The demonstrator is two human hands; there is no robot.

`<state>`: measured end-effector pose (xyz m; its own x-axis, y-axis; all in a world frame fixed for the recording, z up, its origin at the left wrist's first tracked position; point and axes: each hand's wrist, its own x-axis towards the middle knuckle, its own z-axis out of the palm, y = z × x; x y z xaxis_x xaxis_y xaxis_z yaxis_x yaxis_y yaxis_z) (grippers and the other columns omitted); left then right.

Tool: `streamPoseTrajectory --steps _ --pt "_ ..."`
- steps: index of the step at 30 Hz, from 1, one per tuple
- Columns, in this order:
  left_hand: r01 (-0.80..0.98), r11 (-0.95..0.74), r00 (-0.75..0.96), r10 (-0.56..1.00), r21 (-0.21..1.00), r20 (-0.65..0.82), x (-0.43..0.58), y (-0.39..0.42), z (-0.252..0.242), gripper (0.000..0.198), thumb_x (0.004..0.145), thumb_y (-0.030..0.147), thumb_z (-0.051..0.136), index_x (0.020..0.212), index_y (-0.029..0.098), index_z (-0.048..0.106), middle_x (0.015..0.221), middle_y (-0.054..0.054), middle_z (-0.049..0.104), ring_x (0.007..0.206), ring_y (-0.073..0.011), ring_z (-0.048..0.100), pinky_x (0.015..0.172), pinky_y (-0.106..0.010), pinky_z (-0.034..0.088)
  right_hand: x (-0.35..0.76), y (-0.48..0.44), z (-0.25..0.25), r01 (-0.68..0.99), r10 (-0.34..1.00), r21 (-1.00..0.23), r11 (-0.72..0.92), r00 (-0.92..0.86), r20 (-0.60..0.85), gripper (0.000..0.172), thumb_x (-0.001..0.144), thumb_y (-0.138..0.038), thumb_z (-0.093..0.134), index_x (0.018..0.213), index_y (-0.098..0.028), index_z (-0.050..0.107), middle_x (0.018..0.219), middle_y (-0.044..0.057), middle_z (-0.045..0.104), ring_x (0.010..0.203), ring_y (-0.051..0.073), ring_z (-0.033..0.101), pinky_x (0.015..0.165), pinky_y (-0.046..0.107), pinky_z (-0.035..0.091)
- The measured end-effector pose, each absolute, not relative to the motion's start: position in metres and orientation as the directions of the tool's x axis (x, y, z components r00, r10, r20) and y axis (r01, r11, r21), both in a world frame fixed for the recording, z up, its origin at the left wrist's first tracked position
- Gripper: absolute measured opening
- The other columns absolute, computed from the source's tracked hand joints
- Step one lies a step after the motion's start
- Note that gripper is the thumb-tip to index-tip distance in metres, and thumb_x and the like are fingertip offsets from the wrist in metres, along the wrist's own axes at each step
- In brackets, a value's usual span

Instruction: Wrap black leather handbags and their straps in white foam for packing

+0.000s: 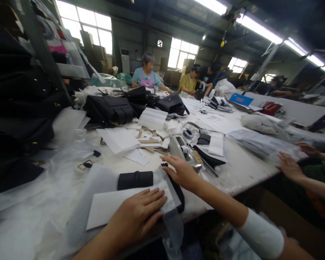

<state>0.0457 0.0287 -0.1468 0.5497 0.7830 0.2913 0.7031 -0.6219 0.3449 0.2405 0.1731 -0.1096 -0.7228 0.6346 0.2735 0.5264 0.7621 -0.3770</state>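
A black bag (135, 180) lies in front of me on white tissue wrapping (81, 202). A white sheet (105, 206) covers its lower part, and the black band above it is bare. My left hand (141, 213) rests flat on the sheet's right end, fingers stretched out. My right hand (180, 171) is at the bag's upper right edge, with thumb and fingers apart. A small dark lumpy piece (164, 164) shows between its fingertips; whether they grip it is unclear. Thin translucent wrapping (173, 224) hangs over the table edge below.
A tape dispenser (178, 148) stands just beyond my right hand, beside another partly wrapped black bag (209, 146). Cardboard and paper pieces (148, 141) lie ahead. Black bags (108, 108) are piled at the left and back. A co-worker's hands (289, 166) touch a plastic-wrapped item (262, 142) at right.
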Motion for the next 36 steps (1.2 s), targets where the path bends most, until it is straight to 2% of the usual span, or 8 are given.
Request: streamPoseTrajectory --steps 3,5,10,13,18,24,29,36 --pt "0.715 -0.612 0.534 0.790 0.337 0.302 0.046 0.028 -0.150 0.044 0.099 0.029 0.048 0.143 0.026 0.048 0.145 -0.002 0.052 0.132 -0.0208 0.051 0.112 -0.040 0.043 0.295 0.110 -0.115 0.476 0.758 -0.591 0.651 -0.442 0.479 0.016 0.097 -0.029 0.054 0.102 -0.021 0.066 0.089 0.004 0.070 0.079 0.017 0.066 0.076 0.027 0.052" --pt "0.723 -0.609 0.523 0.791 0.327 0.317 0.046 0.028 -0.151 0.044 0.098 0.030 0.049 0.142 0.026 0.050 0.144 -0.002 0.053 0.131 -0.0207 0.052 0.112 -0.040 0.043 0.324 0.060 -0.134 0.469 0.774 -0.617 0.632 -0.418 0.475 0.026 0.099 -0.030 0.051 0.077 -0.022 0.062 0.065 -0.001 0.061 0.061 0.015 0.060 0.061 0.025 0.048" --pt "0.738 -0.600 0.505 0.795 0.309 0.337 0.045 0.028 -0.151 0.042 0.097 0.032 0.051 0.139 0.027 0.054 0.142 -0.001 0.056 0.130 -0.0209 0.054 0.111 -0.038 0.045 0.331 -0.013 -0.192 0.461 0.818 -0.677 0.574 -0.288 0.498 0.031 0.092 -0.052 0.059 0.102 -0.023 0.062 0.083 0.004 0.066 0.073 0.019 0.065 0.065 0.028 0.054" --pt "0.729 -0.600 0.495 0.794 0.329 0.351 0.046 0.028 -0.151 0.041 0.097 0.032 0.052 0.138 0.028 0.055 0.141 -0.001 0.057 0.129 -0.0213 0.055 0.110 -0.038 0.045 0.308 -0.011 -0.198 0.510 0.834 -0.684 0.522 -0.137 0.534 0.033 0.095 -0.048 0.057 0.116 -0.023 0.058 0.097 0.008 0.066 0.082 0.021 0.065 0.071 0.032 0.056" --pt "0.726 -0.590 0.489 0.804 0.354 0.338 0.046 0.026 -0.147 0.041 0.097 0.033 0.051 0.138 0.027 0.055 0.141 -0.002 0.057 0.129 -0.0212 0.055 0.109 -0.038 0.045 0.290 0.014 -0.180 0.557 0.714 -0.501 0.663 -0.270 0.646 0.026 0.096 -0.028 0.058 0.123 -0.024 0.059 0.107 0.008 0.068 0.098 0.024 0.064 0.089 0.039 0.053" --pt "0.690 -0.590 0.502 0.807 0.419 0.310 0.044 0.023 -0.142 0.060 0.088 0.045 0.064 0.143 0.027 0.049 0.145 -0.007 0.053 0.131 -0.0273 0.052 0.109 -0.043 0.044 0.294 0.039 -0.159 0.627 0.577 -0.187 0.757 -0.506 0.641 0.029 0.097 -0.025 0.056 0.125 -0.021 0.062 0.099 0.009 0.070 0.090 0.024 0.061 0.085 0.040 0.050" --pt "0.667 -0.583 0.496 0.812 0.464 0.307 0.043 0.024 -0.137 0.063 0.085 0.046 0.067 0.142 0.025 0.050 0.143 -0.008 0.055 0.131 -0.0278 0.053 0.108 -0.042 0.044 0.287 0.068 -0.139 0.448 0.323 0.072 0.891 -0.738 0.592 0.027 0.098 -0.021 0.054 0.125 -0.021 0.060 0.120 0.009 0.066 0.112 0.025 0.056 0.106 0.047 0.038" --pt "0.699 -0.461 0.400 0.886 0.547 0.235 0.044 0.028 -0.135 0.070 0.079 0.052 0.069 0.142 0.027 0.049 0.129 -0.006 0.067 0.109 -0.0276 0.067 0.094 -0.038 0.051 0.274 0.097 -0.129 0.265 0.130 0.271 0.925 -0.893 0.431 0.018 0.102 -0.018 0.044 0.106 -0.016 0.062 0.098 0.007 0.068 0.084 0.020 0.059 0.071 0.033 0.046"
